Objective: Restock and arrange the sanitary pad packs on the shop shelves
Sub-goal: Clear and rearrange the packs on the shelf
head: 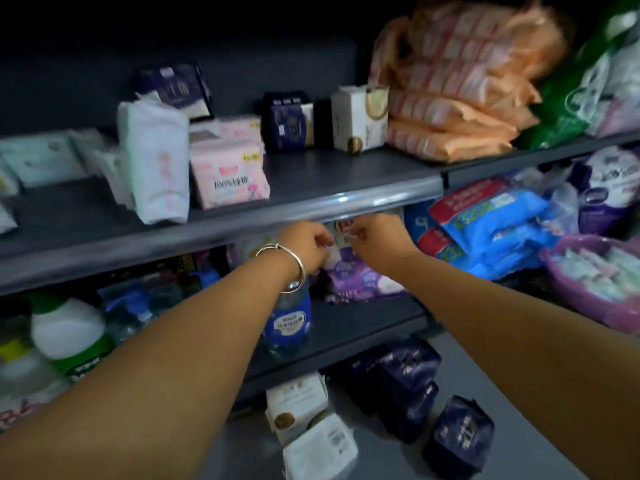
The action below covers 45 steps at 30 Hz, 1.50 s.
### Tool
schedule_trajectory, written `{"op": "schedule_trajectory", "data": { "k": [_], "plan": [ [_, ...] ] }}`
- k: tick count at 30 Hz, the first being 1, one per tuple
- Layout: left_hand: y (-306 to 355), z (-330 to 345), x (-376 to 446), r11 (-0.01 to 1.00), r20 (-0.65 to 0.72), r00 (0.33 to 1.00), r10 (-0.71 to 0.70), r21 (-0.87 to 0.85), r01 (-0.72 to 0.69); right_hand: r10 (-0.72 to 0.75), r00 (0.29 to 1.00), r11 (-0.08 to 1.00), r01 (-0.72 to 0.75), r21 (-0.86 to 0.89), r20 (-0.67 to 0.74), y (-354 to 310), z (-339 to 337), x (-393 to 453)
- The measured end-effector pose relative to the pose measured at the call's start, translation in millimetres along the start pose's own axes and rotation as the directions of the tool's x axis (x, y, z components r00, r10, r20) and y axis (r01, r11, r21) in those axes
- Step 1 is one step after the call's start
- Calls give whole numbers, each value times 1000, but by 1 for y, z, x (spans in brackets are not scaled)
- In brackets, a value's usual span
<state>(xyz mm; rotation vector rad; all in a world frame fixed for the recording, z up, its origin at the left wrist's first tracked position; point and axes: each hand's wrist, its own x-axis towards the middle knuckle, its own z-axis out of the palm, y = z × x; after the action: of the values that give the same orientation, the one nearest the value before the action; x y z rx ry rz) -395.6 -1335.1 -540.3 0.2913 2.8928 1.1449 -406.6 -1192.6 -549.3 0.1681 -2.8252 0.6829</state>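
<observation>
Purple pack [356,271] on middle shelf [363,320], tucked under upper shelf lip [311,209], top edge pinched both sides. Left hand [308,245] fingers curled shut on its left corner; right hand [375,242] fingers closed on right corner. Judgement: seat pack upright, face out, square to shelf edge. Mind blue bottle [291,320] just beside left wrist; blue packs [491,223] crowd right. More packs [408,382] wait on floor.

A shop – dark shelves [311,192] stocked with pad packs [228,174]
</observation>
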Motion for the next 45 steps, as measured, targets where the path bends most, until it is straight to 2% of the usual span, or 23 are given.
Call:
{"op": "schedule_trajectory", "data": {
  "k": [4,11,22,27,37,41,45],
  "plan": [
    [34,-31,27,993,-115,993,41,-108,-54,46,992,994,-33,108,-117,-9,-40,37],
    [52,-55,103,991,-268,957,112,-34,-126,85,976,989,-58,134,-201,-8,-69,107],
    [38,-70,223,980,-388,921,42,194,37,108,969,983,-70,171,-224,13,-50,218],
    [40,-79,256,952,-445,895,-15,267,149,42,960,999,-33,35,-278,17,-50,255],
    [36,-83,299,942,-480,873,-88,245,230,72,971,996,-81,-29,-229,27,-49,305],
    [36,-86,311,927,-516,841,-162,212,309,59,976,994,-77,-80,-209,29,-49,318],
    [34,-87,319,921,-504,841,-199,197,336,69,975,992,-89,-86,-211,24,-49,322]
  ]
}}
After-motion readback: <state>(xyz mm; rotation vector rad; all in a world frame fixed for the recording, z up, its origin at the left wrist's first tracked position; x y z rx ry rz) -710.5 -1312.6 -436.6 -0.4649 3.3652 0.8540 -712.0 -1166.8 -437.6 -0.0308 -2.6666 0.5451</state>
